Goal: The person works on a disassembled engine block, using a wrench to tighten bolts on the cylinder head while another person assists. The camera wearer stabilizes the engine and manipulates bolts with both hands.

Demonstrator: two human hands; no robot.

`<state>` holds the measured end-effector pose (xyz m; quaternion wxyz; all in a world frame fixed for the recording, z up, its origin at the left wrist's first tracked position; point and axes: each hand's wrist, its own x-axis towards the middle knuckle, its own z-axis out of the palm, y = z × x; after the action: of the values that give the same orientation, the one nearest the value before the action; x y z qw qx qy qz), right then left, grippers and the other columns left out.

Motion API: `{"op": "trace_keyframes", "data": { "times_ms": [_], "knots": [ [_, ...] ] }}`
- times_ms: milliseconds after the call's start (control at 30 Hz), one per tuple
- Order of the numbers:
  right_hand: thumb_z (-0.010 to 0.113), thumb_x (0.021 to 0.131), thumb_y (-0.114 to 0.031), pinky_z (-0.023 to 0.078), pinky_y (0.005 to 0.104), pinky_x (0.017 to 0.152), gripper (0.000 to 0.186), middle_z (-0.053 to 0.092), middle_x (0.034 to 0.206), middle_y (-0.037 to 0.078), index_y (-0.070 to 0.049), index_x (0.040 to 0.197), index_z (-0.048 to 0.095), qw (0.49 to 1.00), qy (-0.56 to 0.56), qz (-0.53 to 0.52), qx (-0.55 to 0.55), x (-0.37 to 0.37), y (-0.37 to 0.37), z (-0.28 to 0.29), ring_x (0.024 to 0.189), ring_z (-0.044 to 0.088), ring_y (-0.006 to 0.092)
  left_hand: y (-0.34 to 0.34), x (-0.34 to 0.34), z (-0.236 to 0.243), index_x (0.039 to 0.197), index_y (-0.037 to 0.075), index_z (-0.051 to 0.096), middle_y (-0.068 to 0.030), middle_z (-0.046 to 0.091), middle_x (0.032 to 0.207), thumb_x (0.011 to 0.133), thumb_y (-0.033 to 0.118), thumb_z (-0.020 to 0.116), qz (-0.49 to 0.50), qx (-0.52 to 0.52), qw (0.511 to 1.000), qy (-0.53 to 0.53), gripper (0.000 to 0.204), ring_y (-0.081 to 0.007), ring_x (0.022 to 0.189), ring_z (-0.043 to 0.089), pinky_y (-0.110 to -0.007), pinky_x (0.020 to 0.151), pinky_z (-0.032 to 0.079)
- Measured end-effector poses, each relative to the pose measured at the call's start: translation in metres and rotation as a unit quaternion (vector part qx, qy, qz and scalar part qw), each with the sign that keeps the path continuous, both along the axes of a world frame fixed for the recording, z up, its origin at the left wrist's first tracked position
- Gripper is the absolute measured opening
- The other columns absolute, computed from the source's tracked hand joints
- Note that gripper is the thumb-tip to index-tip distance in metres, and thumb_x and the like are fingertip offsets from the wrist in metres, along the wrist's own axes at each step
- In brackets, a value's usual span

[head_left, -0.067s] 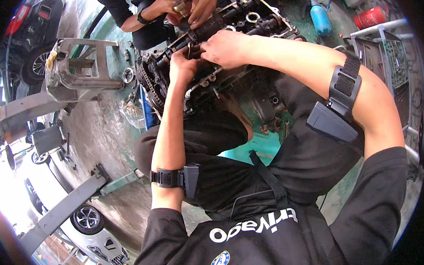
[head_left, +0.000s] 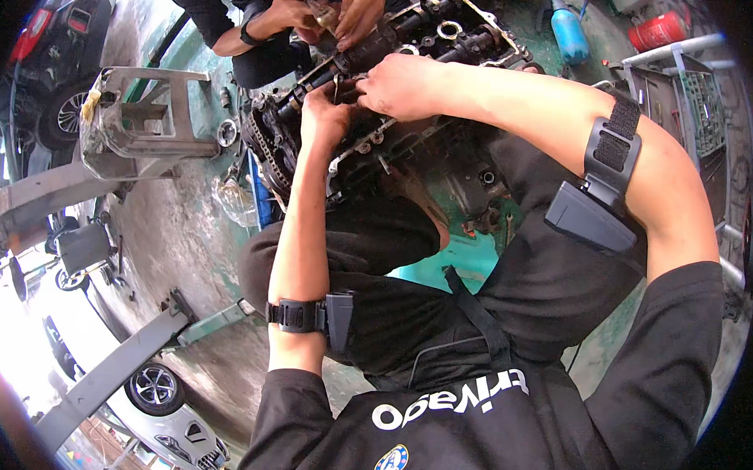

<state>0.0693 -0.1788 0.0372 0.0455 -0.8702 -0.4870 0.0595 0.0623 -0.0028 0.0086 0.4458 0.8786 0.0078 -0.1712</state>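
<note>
An engine cylinder head (head_left: 398, 122), dark and oily, lies in front of my bent legs, with a timing chain (head_left: 267, 150) on its left end. My left hand (head_left: 325, 113) reaches into its left part, fingers bent and pressed together on a small part I cannot make out. Right beside it, my right hand (head_left: 401, 86) curls its fingers down among the same parts; its fingertips are mostly hidden. Across the engine, a co-worker's hand (head_left: 290, 11) grips a small tan-coloured piece (head_left: 324, 14), and the co-worker's other hand (head_left: 361, 12) rests close to it.
A grey stool-like stand (head_left: 158, 146) partly wrapped in plastic is on the left, near lift arms (head_left: 110, 370) and a white car (head_left: 162, 431). At the far right are a blue bottle (head_left: 570, 33), a red cylinder (head_left: 658, 31) and a metal rack (head_left: 697, 102).
The co-worker's hand with the tan piece has shifted slightly. My own hands hold the same place on the engine.
</note>
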Motion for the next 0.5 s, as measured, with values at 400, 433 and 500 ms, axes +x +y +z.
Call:
{"op": "trace_keyframes", "data": {
  "times_ms": [400,433,500],
  "knots": [
    [0.048,0.085,-0.017,0.052,0.0426,0.068,0.019,0.065,0.084,0.013,-0.006,0.086,0.063,0.998,-0.036,0.054,0.012,-0.001,0.001,0.002,0.078,0.066,0.0303,0.004,0.001,-0.011,0.098,0.006,0.07,-0.0129,0.071,0.087,0.065,0.007,0.062,0.008,0.032,0.999,-0.03,0.034,-0.0213,0.08,0.068,-0.033,0.076,0.051],
    [0.045,0.087,-0.018,0.052,0.0429,0.068,0.021,0.065,0.083,0.013,-0.006,0.086,0.063,0.998,-0.026,0.05,-0.009,-0.001,0.002,0.0,0.079,0.065,0.0309,0.004,0.0,-0.01,0.098,0.006,0.07,-0.0126,0.071,0.087,0.065,0.007,0.063,0.004,0.023,0.999,-0.037,0.034,-0.0209,0.08,0.068,-0.032,0.076,0.051],
    [0.045,0.088,-0.018,0.053,0.0429,0.068,0.022,0.066,0.083,0.013,-0.005,0.085,0.063,0.999,-0.017,0.038,-0.003,-0.001,0.003,-0.002,0.079,0.066,0.0308,0.003,-0.002,-0.007,0.098,0.006,0.07,-0.012,0.071,0.087,0.066,0.006,0.064,-0.003,0.006,0.999,-0.041,0.033,-0.0202,0.081,0.068,-0.031,0.077,0.051]
  ]
}}
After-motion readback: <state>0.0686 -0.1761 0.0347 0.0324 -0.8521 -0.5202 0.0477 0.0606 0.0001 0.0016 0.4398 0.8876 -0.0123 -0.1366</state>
